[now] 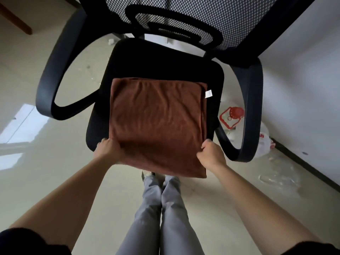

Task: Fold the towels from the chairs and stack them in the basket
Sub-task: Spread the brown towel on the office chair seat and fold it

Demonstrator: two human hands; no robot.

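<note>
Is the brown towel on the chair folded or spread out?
Folded. The brown towel shows layered edges along its right side, with both hands gripping its near corners.

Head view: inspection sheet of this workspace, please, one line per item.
Surface: black office chair seat, towel lying flat on it.
Job's things: brown towel, folded, near edge overhanging the seat front; white tag at its right edge. Basket: nothing seen.
Clutter: red plastic item and white plastic bag on the floor.
Grippers: left hand and right hand grip the towel's near corners.
Cables: nothing seen.
Surroundings: pale floor, white wall.
</note>
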